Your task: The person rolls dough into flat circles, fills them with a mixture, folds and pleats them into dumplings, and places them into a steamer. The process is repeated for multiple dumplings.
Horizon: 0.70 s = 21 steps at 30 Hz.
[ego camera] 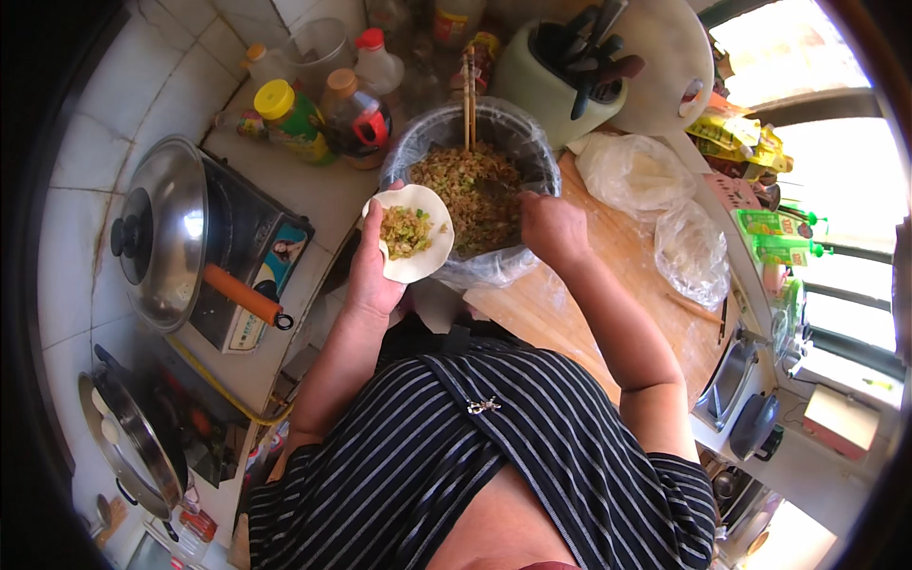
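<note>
A round dough wrapper point(436, 265) lies on my left hand point(373, 274), my thumb over its left edge. Chopped filling point(405, 233) with green bits is heaped in the wrapper's middle. Just beyond is a large bowl point(539, 132) lined with clear plastic, holding more of the chopped filling mixture point(463, 187). My right hand point(556, 226) is closed at the bowl's right rim, around the handle of a utensil whose end sits in the mixture; its exact kind is hard to tell. A pair of wooden chopsticks point(469, 100) stands upright in the bowl's far side.
A wooden board point(598, 313) dusted with flour lies at the right, bearing plastic bags of dough point(634, 174) and a thin wooden rolling pin point(695, 308). Sauce bottles point(356, 117) and a knife block point(545, 78) stand beyond. A lidded pan point(167, 235) sits on a portable stove at left.
</note>
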Motion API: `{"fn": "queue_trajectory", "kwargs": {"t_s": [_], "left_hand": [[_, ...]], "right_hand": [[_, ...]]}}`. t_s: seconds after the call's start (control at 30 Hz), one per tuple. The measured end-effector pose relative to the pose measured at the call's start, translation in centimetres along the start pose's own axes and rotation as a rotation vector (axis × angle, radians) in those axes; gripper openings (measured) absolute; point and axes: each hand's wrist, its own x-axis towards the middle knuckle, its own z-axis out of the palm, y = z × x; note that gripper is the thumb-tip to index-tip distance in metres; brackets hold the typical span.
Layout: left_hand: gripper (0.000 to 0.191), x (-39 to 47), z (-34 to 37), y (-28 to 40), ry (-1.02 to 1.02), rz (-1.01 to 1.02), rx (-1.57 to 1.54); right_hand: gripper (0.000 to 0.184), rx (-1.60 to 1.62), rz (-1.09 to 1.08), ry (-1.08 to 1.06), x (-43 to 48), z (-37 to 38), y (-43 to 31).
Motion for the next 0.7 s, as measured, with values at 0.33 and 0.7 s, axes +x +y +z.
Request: {"fn": "queue_trajectory", "kwargs": {"t_s": [0.33, 0.7], "left_hand": [[0.056, 0.1, -0.9, 0.1, -0.003, 0.008, -0.033], [0.056, -0.1, -0.4, 0.9, 0.026, 0.022, -0.083]], "right_hand": [[0.022, 0.563, -0.092, -0.284, 3.0, 3.5, 0.1], [0.02, 1.025, 0.301, -0.295, -1.3, -1.4, 2.0]]}}
